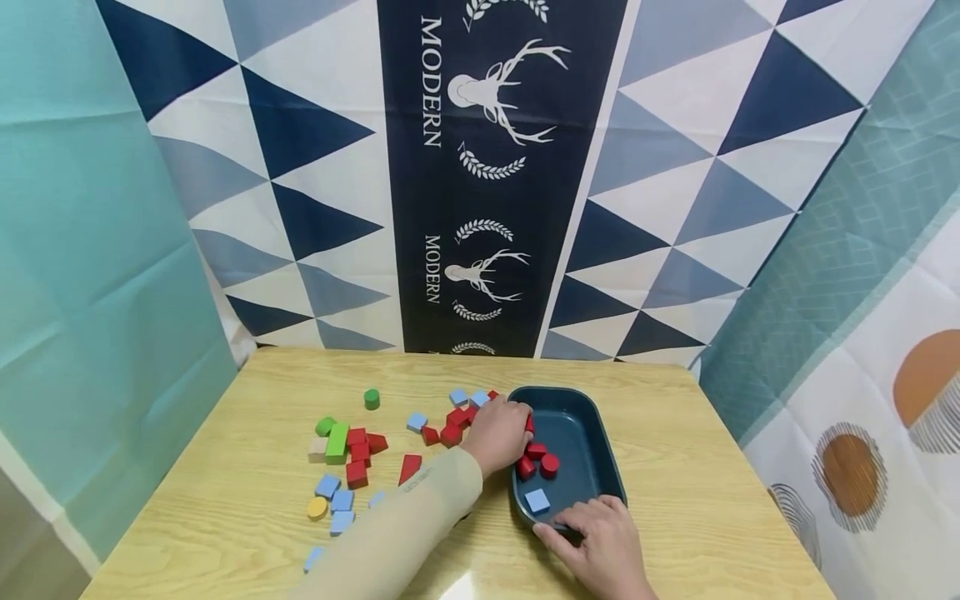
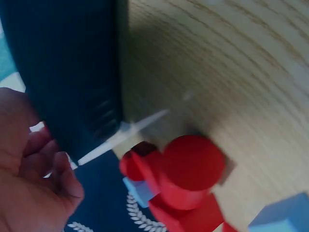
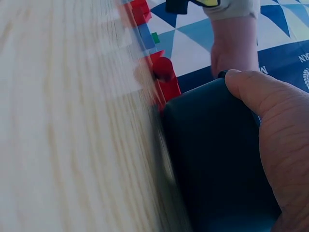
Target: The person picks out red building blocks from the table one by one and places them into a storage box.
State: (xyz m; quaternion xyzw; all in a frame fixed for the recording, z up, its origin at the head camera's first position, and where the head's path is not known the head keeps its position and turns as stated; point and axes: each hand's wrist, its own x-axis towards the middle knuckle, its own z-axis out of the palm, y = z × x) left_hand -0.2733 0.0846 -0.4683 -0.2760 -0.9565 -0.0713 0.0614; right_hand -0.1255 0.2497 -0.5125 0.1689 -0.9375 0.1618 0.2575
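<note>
A dark teal plastic tray [image 1: 572, 437] sits on the table with several red blocks [image 1: 550, 465] and a light blue block [image 1: 537, 500] inside. My left hand [image 1: 498, 435] reaches over the tray's left wall, its fingers curled around a red block [image 1: 529, 424] that is mostly hidden by them. In the left wrist view, only a sliver of red shows behind the curled fingers [image 2: 53, 159]. My right hand [image 1: 600, 537] grips the tray's near rim, with the thumb [image 3: 246, 89] on the outside of the wall.
Loose red blocks [image 1: 452, 435] and light blue blocks [image 1: 417, 422] lie left of the tray. Farther left are green blocks [image 1: 337, 443], a yellow disc [image 1: 317, 507] and a pale wooden block [image 1: 317, 451]. A patterned curtain [image 1: 322, 208] hangs behind the table.
</note>
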